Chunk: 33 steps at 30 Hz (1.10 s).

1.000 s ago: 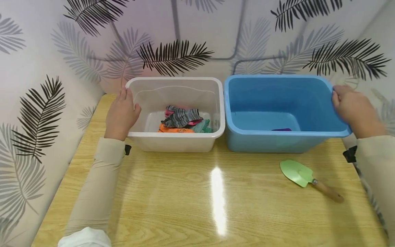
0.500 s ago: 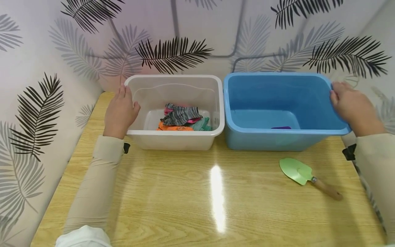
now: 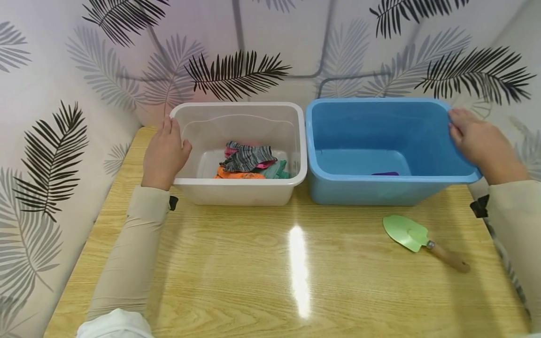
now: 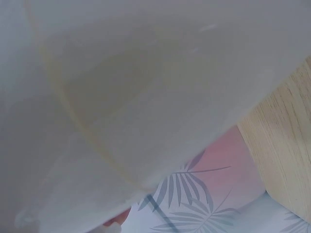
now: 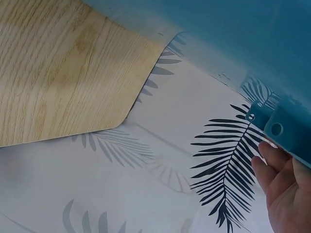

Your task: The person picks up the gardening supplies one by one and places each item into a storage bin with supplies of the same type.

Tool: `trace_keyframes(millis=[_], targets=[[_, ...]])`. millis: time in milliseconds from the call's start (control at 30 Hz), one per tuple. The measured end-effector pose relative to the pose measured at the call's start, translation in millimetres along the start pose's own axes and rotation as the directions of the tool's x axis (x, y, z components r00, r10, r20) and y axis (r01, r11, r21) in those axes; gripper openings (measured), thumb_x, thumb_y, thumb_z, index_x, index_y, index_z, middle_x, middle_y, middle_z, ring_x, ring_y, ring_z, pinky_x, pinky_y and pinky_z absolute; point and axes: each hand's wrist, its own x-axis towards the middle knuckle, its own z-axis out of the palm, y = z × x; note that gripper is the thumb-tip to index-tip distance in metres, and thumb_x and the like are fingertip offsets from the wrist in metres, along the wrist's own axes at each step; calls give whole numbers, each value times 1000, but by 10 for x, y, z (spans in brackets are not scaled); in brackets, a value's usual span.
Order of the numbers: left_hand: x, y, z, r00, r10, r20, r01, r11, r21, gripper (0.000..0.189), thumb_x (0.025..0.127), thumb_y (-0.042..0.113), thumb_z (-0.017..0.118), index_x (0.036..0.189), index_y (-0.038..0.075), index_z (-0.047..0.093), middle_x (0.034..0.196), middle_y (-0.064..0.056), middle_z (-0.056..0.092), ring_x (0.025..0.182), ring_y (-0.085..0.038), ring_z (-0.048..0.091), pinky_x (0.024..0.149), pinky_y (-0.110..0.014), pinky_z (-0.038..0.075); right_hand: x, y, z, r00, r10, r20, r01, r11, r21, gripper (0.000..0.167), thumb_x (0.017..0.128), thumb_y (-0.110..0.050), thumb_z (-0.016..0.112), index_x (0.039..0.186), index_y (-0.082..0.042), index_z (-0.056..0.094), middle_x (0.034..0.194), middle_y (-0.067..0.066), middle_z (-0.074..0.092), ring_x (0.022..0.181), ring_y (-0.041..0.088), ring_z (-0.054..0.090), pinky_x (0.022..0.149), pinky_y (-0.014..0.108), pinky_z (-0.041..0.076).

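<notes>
In the head view, a white plastic bin (image 3: 236,193) and a blue plastic bin (image 3: 359,191) stand side by side. My left hand (image 3: 164,155) grips the white bin's left rim, thumb towards the inside. A bit of that hand shows beside the bin's wall at the bottom of the left wrist view. My right hand (image 3: 486,145) holds the blue bin's right rim. In the right wrist view, its bent fingers (image 5: 267,170) lie beneath the rim. A striped grey cloth (image 3: 247,158) lies on orange, pink and teal cloths in the white bin.
A green trowel (image 3: 405,232) with a wooden handle lies on the wooden table (image 3: 236,263), in front of the blue bin. Part of a purple object (image 3: 385,173) shows inside the blue bin. Leaf-patterned sheeting (image 3: 270,42) closes off the back and left side.
My right hand has shifted slightly left over the blue bin's rim. The whole head view has moved a little; the left hand, bins and trowel keep their places.
</notes>
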Motion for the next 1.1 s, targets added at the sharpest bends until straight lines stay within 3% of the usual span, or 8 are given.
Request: trace_keyframes(millis=[167,533,767,867,967,1033,1100], targets=[[5,22,4,1000,2,-4,-2,1000,-2,58,91,17,46,135,-18,30,141,-33,28,132,-42,27,108,-47,23,-27,22,7,999,-34,-11,34,999,-1,52,100,-20,29,146,0,15,151,18,12,138,35,10,111,49,8],[53,44,52,999,36,-28,-36,999,-1,57,91,17,45,135,-17,30,141,-33,29,133,-41,27,109,-46,23,-95,36,24,999,-17,-31,17,1000,-2,51,99,-12,35,145,1,18,149,20,15,135,40,18,107,53,14],[67,17,15,997,73,-34,-77,985,-153,54,95,18,43,138,-13,31,145,-28,26,138,-33,17,112,-40,15,-64,0,-1,997,-54,-51,54,999,-7,50,98,-11,35,145,1,21,148,22,21,132,43,23,107,54,17],[27,103,-62,993,118,-28,-122,971,-206,54,95,19,42,140,-9,30,146,-24,27,137,-30,20,111,-40,18,-41,-27,-6,997,-63,-51,63,998,-5,50,98,-10,36,145,2,21,147,22,21,131,44,23,106,55,18],[-52,344,-172,969,243,-46,-247,942,-228,53,95,18,44,141,-4,32,145,-20,33,130,-34,36,107,-43,27,-16,-50,-15,995,-75,-61,75,997,-4,50,98,-10,36,144,2,23,147,23,23,130,45,25,106,55,19],[-121,580,-224,924,364,-114,-381,897,-225,52,93,18,47,140,-1,37,137,-19,44,109,-33,54,95,-44,41,-10,-63,-21,995,-78,-69,78,997,-2,49,98,-10,37,144,3,24,146,24,24,130,45,25,105,55,19],[-217,842,-241,868,467,-171,-495,841,-216,51,93,18,49,139,0,40,133,-19,49,102,-31,58,89,-42,46,-6,-65,-17,995,-76,-66,76,997,-2,50,98,-9,37,144,3,23,146,24,24,130,45,25,106,55,19]])
